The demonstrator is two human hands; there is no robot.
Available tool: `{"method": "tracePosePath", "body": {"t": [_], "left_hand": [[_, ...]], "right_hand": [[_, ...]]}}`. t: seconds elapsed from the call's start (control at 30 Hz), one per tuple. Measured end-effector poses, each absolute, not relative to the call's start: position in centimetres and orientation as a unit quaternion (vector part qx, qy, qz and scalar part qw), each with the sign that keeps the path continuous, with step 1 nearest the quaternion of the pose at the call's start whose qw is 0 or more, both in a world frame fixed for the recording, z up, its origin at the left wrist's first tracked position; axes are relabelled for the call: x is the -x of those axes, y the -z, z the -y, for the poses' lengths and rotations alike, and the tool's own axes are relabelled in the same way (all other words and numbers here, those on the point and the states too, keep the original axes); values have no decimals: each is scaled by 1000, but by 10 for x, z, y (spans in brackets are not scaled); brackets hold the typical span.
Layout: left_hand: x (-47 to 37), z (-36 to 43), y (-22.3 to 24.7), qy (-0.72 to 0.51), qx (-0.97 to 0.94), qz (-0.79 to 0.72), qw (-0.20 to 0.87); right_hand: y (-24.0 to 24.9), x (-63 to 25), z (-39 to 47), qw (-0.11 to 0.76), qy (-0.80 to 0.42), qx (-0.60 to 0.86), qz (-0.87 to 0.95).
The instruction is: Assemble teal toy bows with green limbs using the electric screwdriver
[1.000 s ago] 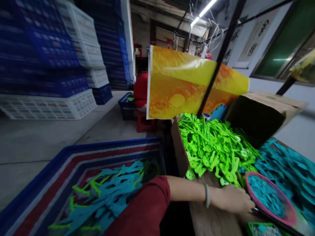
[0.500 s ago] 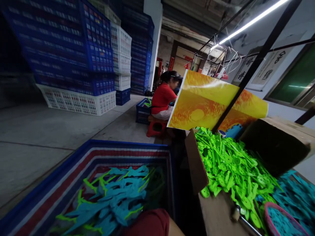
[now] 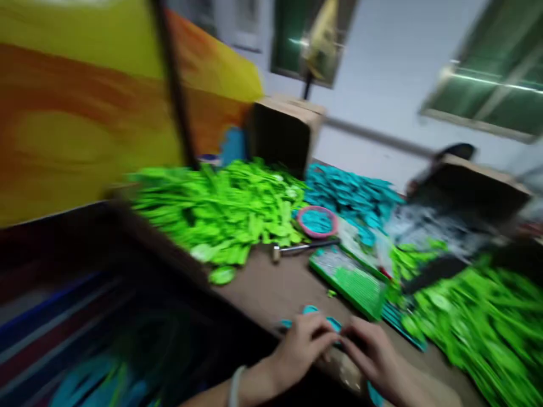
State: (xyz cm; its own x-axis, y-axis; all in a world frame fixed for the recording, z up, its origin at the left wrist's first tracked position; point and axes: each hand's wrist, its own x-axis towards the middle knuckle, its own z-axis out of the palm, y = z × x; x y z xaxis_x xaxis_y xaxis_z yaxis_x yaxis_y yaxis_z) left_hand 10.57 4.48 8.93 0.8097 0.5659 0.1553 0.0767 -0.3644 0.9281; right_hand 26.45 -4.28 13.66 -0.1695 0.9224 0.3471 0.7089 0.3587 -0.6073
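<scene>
At the table's near edge, my left hand (image 3: 299, 347), with a pale band on its wrist, has its fingers closed on a blue plastic piece (image 3: 333, 324). My right hand (image 3: 373, 350) meets it from the right, fingers pinched at the same piece's near end. More blue plastic shows just beyond my left fingers. Beyond my hands lie a green tray (image 3: 356, 285), a hammer (image 3: 297, 247) and a pink-rimmed bowl (image 3: 336, 223) of small blue parts. The picture is blurred, and my fingers partly cover the piece.
Bright green parts (image 3: 229, 198) are heaped at the back left, blue parts (image 3: 352, 192) behind the bowl, and more green parts (image 3: 479, 316) at the right. Two open cartons (image 3: 316, 121) stand behind. A striped-lined crate (image 3: 55, 339) is below left. A yellow-orange sheet (image 3: 127, 113) rises at left.
The view has swung right, from the crates and the person in red to the table. Both my hands are now in view, together at a blue piece.
</scene>
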Motion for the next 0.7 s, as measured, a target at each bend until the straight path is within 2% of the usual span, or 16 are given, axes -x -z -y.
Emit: {"method": "tracePosePath", "body": {"t": [0.07,0.2,0.5,0.6,0.7], "left_hand": [[-110,-58,-76,-210,-781,-198,554],[-117,-81,-66,-233,-805,-188,512],[-151,-134,-100,-178,-857,-110,472],[-172,-175,-119,-217,-858,-111,451],[-197,-213,-129,-299,-863,-133,384]], "right_hand": [[-124,-271,47,322,-160,628,690],[-116,-276,37,266,-178,676,664],[-107,-301,30,216,-76,692,685],[-103,-311,28,152,-19,690,707],[-117,-313,18,99,-8,680,727]]}}
